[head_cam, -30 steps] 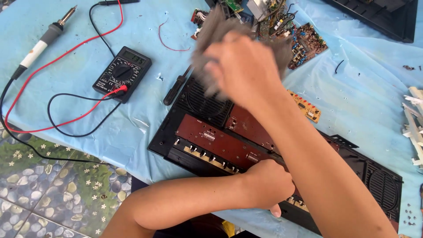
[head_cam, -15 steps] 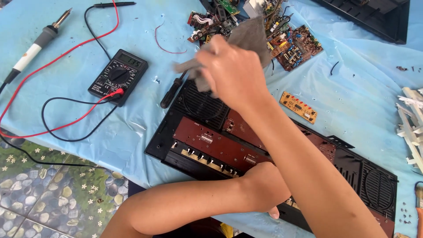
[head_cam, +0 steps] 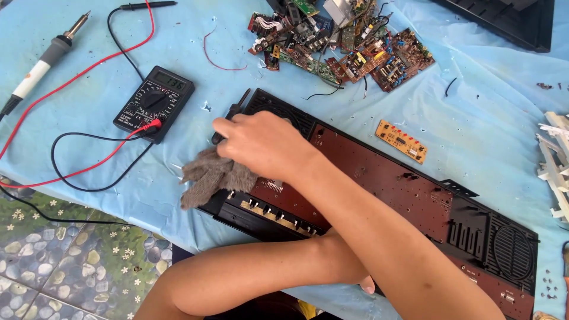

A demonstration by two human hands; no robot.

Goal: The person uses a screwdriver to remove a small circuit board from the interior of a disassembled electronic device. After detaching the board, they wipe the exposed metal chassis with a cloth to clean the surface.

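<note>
"What lay on the blue cloth (head_cam: pixel 486 118) at the far left?"

"A black multimeter (head_cam: pixel 154 104) with red and black leads (head_cam: pixel 89 166) looping off it, and beyond that a soldering iron (head_cam: pixel 44 65) with a grey and white handle. A black probe (head_cam: pixel 148 5) rested at the top edge."

"And further right?"

"A heap of loose circuit boards (head_cam: pixel 344 44), a short red wire (head_cam: pixel 216 56) beside it, one small orange board (head_cam: pixel 402 141) lying apart, and white plastic strips (head_cam: pixel 554 160) at the right edge. Pebble-patterned floor tiles (head_cam: pixel 59 261) showed below."

Right hand (head_cam: pixel 264 145) presses grey cloth (head_cam: pixel 208 176) onto black keyboard panel (head_cam: pixel 379 189)
</note>
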